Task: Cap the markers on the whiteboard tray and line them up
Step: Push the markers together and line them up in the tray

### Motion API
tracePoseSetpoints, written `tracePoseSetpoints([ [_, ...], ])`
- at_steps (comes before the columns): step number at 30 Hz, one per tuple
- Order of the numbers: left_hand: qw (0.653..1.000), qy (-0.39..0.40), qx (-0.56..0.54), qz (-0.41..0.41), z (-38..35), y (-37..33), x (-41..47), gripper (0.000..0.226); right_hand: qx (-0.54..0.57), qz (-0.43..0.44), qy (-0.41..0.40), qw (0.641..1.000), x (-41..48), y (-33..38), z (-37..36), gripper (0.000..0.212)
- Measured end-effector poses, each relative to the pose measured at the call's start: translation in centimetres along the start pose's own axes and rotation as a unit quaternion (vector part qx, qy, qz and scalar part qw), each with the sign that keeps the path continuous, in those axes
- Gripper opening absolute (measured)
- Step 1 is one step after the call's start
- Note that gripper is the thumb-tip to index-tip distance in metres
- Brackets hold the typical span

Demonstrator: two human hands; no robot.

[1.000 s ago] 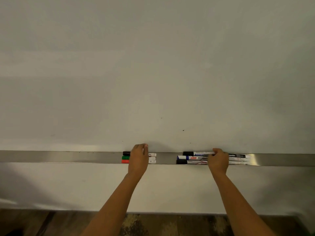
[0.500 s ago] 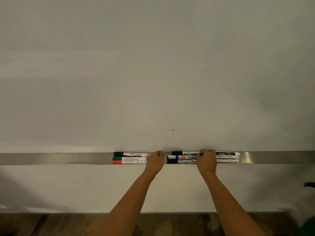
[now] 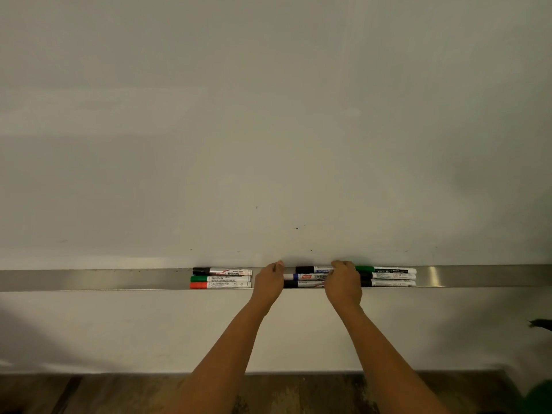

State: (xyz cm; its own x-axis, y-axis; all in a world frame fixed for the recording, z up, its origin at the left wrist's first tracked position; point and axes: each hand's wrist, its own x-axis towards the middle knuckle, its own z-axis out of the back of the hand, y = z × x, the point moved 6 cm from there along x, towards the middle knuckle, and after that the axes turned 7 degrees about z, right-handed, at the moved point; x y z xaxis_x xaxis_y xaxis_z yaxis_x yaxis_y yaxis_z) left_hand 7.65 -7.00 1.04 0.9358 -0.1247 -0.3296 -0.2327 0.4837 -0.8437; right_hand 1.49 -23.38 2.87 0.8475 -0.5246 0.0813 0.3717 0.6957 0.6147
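Head view. The whiteboard tray (image 3: 89,279), a steel ledge under the whiteboard (image 3: 268,130), runs from 9 to 3 o'clock across the lower frame. All nine markers lie on it lengthwise, in three stacked trios.

The left trio (image 3: 222,278), with black, green and red caps, sits at 9 o'clock of the left hand (image 3: 268,282), ends flush. The right trio (image 3: 388,276) lies at 3 o'clock of the right hand (image 3: 343,283), ends nearly flush. The middle trio (image 3: 304,276) lies between the hands with its cap ends staggered.

The left hand's fingers (image 3: 279,264) are extended towards the board, beside the middle trio's cap ends, and hold nothing. The right hand's fingers are bent down over the middle barrels; whether they clasp one cannot be told.

Every visible end bears a cap, so capping appears done. Squaring the middle trio appears to remain. The neighbouring trios leave little sliding room. Wooden floor (image 3: 119,392) lies at 6 o'clock.
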Motion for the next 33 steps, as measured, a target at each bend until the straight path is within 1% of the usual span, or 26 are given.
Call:
tracePoseSetpoints([
  [3,1.0,-0.027,-0.001,0.002,0.6,0.1,0.1,0.035,0.044,0.01,0.003,0.999,0.1,0.3,-0.3,0.033],
  [5,0.999,-0.044,0.001,0.003,1.3,0.4,0.3,0.042,0.075,-0.02,-0.026,0.997,0.2,-0.2,0.2,0.032],
  [8,0.998,-0.056,-0.001,0.011,2.0,0.7,0.3,0.047,0.074,-0.059,-0.053,0.994,0.3,-0.9,0.8,0.03],
  [13,0.999,-0.048,-0.005,0.024,2.1,0.6,0.4,0.047,0.054,-0.046,-0.033,0.997,0.6,-0.6,0.5,0.026],
  [16,0.999,-0.047,-0.006,0.022,1.9,0.6,0.4,0.048,0.013,-0.016,0.001,1.0,0.2,0.0,-0.2,0.021],
  [18,0.999,-0.044,-0.006,0.022,1.6,0.6,0.3,0.047,-0.029,0.032,0.029,0.999,-0.4,0.6,-1.0,0.019],
  [20,0.999,-0.042,-0.006,0.02,1.6,0.6,0.4,0.044,-0.021,0.077,0.037,0.996,-0.8,1.2,-1.3,0.019],
  [21,0.999,-0.044,-0.01,0.021,1.7,0.6,0.4,0.042,0.006,0.086,0.028,0.996,-0.9,1.3,-1.2,0.02],
  [23,0.998,-0.051,-0.018,0.019,2.0,0.7,0.4,0.042,0.055,0.066,-0.024,0.996,-0.9,0.7,-0.1,0.024],
  [25,0.998,-0.056,-0.016,0.017,2.2,0.8,0.5,0.044,0.056,0.032,-0.057,0.996,-0.7,-0.3,0.7,0.025],
  [28,0.998,-0.058,-0.012,0.016,2.2,0.7,0.4,0.046,0.026,0.016,-0.017,0.999,-0.3,-0.8,0.4,0.018],
  [33,0.999,-0.048,-0.014,0.015,2.1,0.5,0.1,0.047,0.049,0.039,0.046,0.997,0.0,0.3,-1.0,0.022],
])
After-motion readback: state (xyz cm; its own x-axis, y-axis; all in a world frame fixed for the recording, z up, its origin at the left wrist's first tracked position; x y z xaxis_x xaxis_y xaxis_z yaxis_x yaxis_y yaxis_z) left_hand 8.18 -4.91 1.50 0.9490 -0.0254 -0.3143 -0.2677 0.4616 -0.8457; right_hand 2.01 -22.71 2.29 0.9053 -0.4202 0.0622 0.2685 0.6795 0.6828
